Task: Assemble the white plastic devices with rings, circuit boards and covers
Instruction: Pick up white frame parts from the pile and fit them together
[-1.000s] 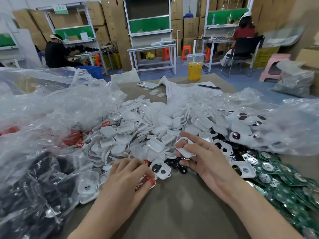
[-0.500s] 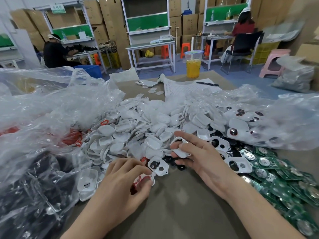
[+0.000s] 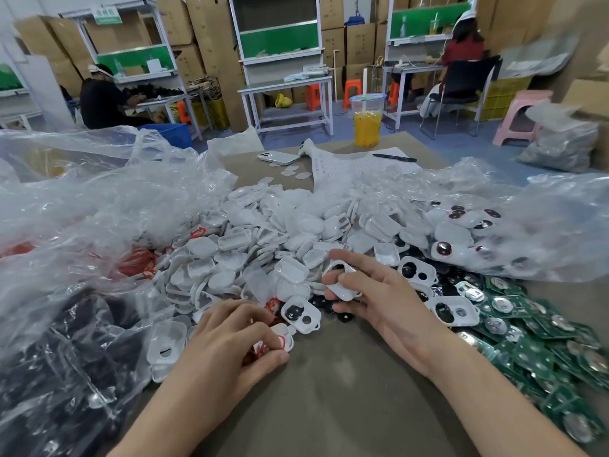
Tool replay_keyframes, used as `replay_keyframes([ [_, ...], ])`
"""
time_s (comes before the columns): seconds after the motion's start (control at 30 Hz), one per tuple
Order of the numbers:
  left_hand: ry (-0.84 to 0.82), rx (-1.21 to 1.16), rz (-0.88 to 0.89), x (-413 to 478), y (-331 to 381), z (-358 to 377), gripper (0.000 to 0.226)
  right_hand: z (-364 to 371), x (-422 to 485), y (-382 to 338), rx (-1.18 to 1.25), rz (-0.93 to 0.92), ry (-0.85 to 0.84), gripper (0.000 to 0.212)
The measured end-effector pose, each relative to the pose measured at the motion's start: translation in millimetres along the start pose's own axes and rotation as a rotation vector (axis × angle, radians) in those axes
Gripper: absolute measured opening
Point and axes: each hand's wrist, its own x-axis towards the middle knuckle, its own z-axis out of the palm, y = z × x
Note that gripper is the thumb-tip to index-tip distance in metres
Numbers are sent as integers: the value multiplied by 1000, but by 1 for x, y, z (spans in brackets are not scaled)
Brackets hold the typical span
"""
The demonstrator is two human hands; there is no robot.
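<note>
White plastic shell (image 3: 342, 290) is gripped by the curled fingers (image 3: 349, 260) of the right hand (image 3: 382, 301), while the left hand (image 3: 224, 344) pinches a second shell (image 3: 286, 334) carrying a red ring (image 3: 260, 349), low against the counter (image 3: 329, 407). Beyond them a heap of loose shells (image 3: 263, 232) spreads far, green circuit boards (image 3: 534, 338) lie right, and a bag (image 3: 560, 219) far right holds seemingly finished units (image 3: 461, 225), so most work likely remains.

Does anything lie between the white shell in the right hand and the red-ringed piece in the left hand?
Yes. One loose white housing with a black insert lies flat between the white shell in the right hand and the red-ringed piece in the left hand; lifting over it probably clears it.
</note>
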Motion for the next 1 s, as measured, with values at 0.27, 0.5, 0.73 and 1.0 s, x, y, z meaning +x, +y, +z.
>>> replay_keyframes([
  [0.27, 145, 3, -2, 6, 6, 10, 25, 1, 2, -1, 15, -1, 9, 33],
  [0.5, 392, -90, 55, 46, 38, 20, 17, 3, 2, -3, 34, -53, 56, 33],
  [0.73, 351, -695, -181, 79, 65, 34, 8, 1, 3, -7, 48, -184, 119, 31],
  [1.0, 417, -743, -255, 69, 50, 41, 12, 7, 2, -3, -52, -194, 25, 28],
])
